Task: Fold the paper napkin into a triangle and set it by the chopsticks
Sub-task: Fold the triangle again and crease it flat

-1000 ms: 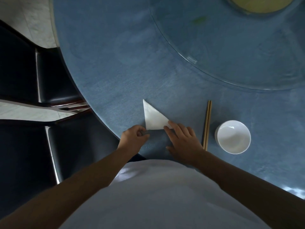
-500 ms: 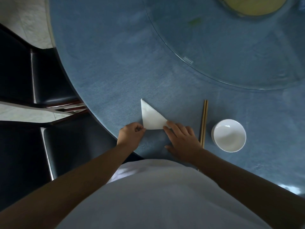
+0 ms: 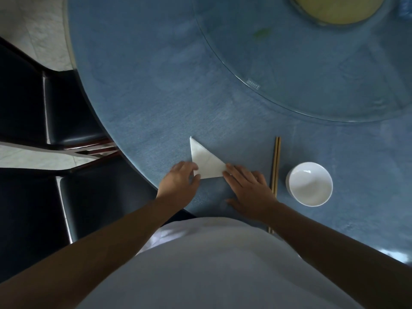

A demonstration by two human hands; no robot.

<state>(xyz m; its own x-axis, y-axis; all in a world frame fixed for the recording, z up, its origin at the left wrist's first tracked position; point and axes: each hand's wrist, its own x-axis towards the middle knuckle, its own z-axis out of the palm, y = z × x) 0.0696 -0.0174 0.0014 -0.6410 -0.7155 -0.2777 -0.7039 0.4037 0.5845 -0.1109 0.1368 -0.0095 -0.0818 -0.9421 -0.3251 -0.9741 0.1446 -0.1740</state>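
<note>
A white paper napkin (image 3: 204,160), folded into a triangle, lies flat on the blue table (image 3: 156,97) near its front edge. My left hand (image 3: 180,182) rests at the napkin's lower left corner, fingers touching it. At the lower right corner my right hand (image 3: 247,190) lies flat, fingers spread, its fingertips pressing on the paper. A pair of wooden chopsticks (image 3: 276,161) lies parallel just right of my right hand, a hand's width from the napkin.
A white bowl (image 3: 310,184) stands right of the chopsticks. A glass turntable (image 3: 312,85) with a yellowish dish (image 3: 334,7) covers the far right of the table. Two dark chairs (image 3: 73,108) stand at the left, close to the table's edge.
My left hand has opened from a pinch at the napkin's corner into looser fingers laid on it. The napkin and my right hand have hardly shifted.
</note>
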